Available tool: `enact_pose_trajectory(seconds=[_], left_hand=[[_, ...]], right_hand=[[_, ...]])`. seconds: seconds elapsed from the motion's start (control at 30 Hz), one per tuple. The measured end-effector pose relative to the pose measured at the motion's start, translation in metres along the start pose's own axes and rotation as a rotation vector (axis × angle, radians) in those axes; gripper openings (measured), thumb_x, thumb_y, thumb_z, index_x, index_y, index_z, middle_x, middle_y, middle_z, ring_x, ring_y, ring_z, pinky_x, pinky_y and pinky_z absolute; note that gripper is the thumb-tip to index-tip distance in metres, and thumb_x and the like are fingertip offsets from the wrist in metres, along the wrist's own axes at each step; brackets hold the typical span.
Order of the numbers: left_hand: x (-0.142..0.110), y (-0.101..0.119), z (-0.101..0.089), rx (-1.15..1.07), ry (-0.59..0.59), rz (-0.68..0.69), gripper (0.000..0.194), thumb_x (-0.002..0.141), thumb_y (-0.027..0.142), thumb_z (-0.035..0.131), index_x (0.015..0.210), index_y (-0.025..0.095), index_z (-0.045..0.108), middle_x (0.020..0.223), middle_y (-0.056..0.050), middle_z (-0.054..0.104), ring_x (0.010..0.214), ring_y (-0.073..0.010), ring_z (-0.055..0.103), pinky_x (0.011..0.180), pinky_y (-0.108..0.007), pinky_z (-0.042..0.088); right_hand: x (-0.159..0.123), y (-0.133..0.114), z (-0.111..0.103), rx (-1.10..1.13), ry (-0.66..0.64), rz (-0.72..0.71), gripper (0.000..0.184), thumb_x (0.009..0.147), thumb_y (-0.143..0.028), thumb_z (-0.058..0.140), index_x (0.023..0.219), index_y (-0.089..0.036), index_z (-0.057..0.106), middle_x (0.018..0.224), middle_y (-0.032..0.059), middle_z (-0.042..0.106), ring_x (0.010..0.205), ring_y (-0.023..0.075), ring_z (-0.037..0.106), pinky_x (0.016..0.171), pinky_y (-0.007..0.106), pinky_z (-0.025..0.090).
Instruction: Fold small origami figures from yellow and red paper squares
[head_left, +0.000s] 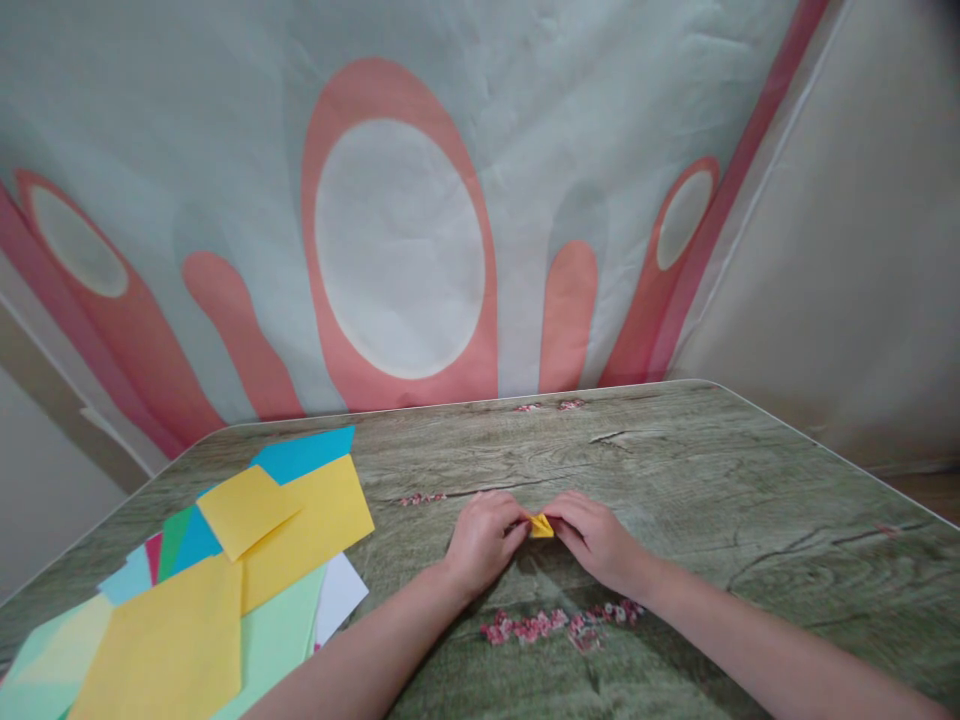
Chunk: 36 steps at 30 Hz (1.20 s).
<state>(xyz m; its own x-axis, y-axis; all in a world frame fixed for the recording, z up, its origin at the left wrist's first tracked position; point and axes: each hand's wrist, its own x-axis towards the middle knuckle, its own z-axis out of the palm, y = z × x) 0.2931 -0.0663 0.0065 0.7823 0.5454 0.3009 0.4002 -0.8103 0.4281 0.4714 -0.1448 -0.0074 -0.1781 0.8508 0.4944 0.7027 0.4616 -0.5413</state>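
Between my two hands, just over the middle of the table, is a small folded piece of yellow paper [541, 526]. The fingers of my left hand [487, 535] are closed on its left side. My right hand [596, 540] pinches its right side, thumb and fingers together. Only the middle of the folded paper shows; its ends are hidden by my fingertips. Nearest to my left arm lies a spread pile of coloured sheets, with a large yellow sheet [169, 635] in front.
The wood-patterned table [750, 480] carries printed pink flowers. On its left, the pile also has a blue sheet [307, 452], a pale green sheet [277, 630] and a white sheet [341, 598]. Behind the far edge hangs a backdrop [517, 150] with pink shapes.
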Motion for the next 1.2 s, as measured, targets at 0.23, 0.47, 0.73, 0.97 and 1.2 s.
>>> enact_pose_trajectory(seconds=[0.23, 0.47, 0.73, 0.97, 1.2], left_hand=[[-0.003, 0.002, 0.004, -0.008, 0.024, -0.03, 0.016, 0.087, 0.026, 0.049, 0.091, 0.022, 0.064, 0.086, -0.003, 0.063, 0.083, -0.0174, 0.057, 0.076, -0.027, 0.042], [-0.003, -0.003, 0.006, -0.055, 0.03, -0.075, 0.017, 0.086, 0.019, 0.047, 0.094, 0.022, 0.062, 0.089, -0.004, 0.062, 0.084, -0.0177, 0.057, 0.077, -0.028, 0.044], [-0.003, -0.006, 0.009, -0.101, 0.042, -0.081, 0.018, 0.085, 0.017, 0.046, 0.096, 0.021, 0.06, 0.09, -0.004, 0.061, 0.085, -0.0179, 0.056, 0.077, -0.028, 0.043], [-0.003, -0.003, 0.008, -0.218, 0.039, 0.011, 0.029, 0.078, 0.009, 0.049, 0.105, 0.019, 0.054, 0.097, -0.005, 0.058, 0.088, -0.0172, 0.054, 0.081, -0.028, 0.042], [-0.002, -0.003, 0.007, -0.19, 0.033, -0.03, 0.012, 0.082, 0.019, 0.052, 0.092, 0.019, 0.059, 0.09, -0.005, 0.059, 0.084, -0.0181, 0.054, 0.078, -0.029, 0.042]], right_hand=[[-0.001, 0.006, 0.003, -0.059, 0.032, 0.077, 0.017, 0.089, -0.019, 0.044, 0.092, -0.02, 0.06, 0.083, 0.0051, 0.062, 0.08, 0.0183, 0.056, 0.073, 0.033, 0.046], [-0.003, -0.011, -0.002, 0.0, -0.138, 0.01, 0.039, 0.073, -0.036, 0.066, 0.106, -0.018, 0.055, 0.097, 0.0072, 0.058, 0.086, 0.0199, 0.054, 0.076, 0.033, 0.045], [-0.002, -0.004, 0.006, 0.089, -0.107, 0.091, 0.014, 0.088, -0.021, 0.048, 0.095, -0.02, 0.06, 0.087, 0.004, 0.061, 0.081, 0.0158, 0.057, 0.074, 0.028, 0.045], [0.004, 0.005, 0.007, 0.103, -0.058, 0.227, 0.014, 0.087, -0.022, 0.05, 0.087, -0.019, 0.064, 0.078, 0.0026, 0.061, 0.073, 0.0153, 0.057, 0.068, 0.027, 0.045], [0.005, 0.008, 0.004, 0.108, 0.052, 0.25, 0.01, 0.085, -0.022, 0.051, 0.081, -0.019, 0.059, 0.074, 0.0005, 0.056, 0.068, 0.0138, 0.054, 0.063, 0.026, 0.042]])
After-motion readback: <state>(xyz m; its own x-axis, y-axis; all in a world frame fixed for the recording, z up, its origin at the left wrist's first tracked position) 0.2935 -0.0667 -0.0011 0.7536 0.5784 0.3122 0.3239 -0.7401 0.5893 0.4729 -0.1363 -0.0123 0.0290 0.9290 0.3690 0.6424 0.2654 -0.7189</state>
